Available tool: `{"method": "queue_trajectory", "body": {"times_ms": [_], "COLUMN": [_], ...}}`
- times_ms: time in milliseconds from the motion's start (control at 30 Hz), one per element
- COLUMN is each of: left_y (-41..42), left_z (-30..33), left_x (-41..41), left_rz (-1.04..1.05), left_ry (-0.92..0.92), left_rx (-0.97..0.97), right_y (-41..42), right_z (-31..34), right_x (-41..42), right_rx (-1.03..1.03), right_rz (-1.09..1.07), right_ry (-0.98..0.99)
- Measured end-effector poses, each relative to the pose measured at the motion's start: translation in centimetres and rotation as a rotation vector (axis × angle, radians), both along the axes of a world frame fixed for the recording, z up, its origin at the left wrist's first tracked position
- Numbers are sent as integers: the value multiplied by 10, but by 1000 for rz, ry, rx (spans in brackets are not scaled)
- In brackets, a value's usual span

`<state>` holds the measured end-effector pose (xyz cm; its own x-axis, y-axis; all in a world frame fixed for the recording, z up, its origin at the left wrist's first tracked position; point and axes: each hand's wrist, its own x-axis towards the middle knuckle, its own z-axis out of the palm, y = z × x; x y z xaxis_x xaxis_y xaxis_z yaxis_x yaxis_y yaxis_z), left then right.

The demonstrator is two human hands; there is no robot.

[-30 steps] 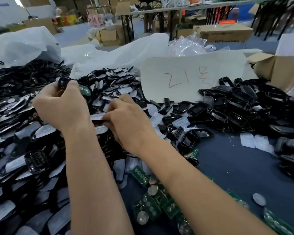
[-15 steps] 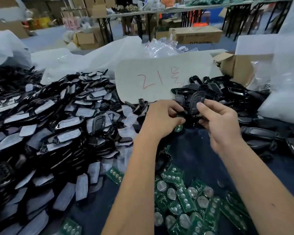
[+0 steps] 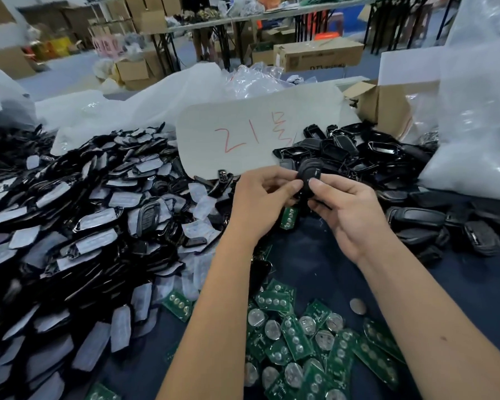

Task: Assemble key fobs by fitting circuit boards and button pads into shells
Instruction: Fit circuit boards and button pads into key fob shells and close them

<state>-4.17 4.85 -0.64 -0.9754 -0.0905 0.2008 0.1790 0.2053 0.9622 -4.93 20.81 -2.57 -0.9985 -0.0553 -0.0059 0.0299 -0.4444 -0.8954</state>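
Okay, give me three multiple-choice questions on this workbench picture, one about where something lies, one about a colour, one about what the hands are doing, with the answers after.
1. Where does the heap of green circuit boards lie?
A. nearest the camera, between the forearms
B. on the white card
C. inside the cardboard box

2. What colour is the writing on the white rounded card?
A. blue
B. red
C. black

3. What are the two hands doing?
A. resting flat on the cloth
B. both holding one black plastic key fob shell
C. each lifting a circuit board

Answers: 1 A, the boards lie on the dark blue cloth at bottom centre. 2 B, the strokes are red. 3 B, the left hand and the right hand pinch the shell from either side.
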Motion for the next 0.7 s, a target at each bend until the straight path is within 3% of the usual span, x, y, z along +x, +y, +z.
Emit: {"method": "queue_trajectory", "body": {"times_ms": [200, 533, 700], "left_y": [-3, 0, 5], "left_z": [-1, 5, 14], "left_x": [0, 3, 3], "left_rz": [-82, -207, -196], "left_ry": [-116, -158, -161], "left_rx": [126, 206, 141], "right_y": [-1, -1, 0], "right_z": [1, -2, 1], "right_x": [1, 3, 4], "right_rx": [-137, -244, -253], "right_rz": [18, 40, -19], "right_ry": [-41, -8, -43]}}
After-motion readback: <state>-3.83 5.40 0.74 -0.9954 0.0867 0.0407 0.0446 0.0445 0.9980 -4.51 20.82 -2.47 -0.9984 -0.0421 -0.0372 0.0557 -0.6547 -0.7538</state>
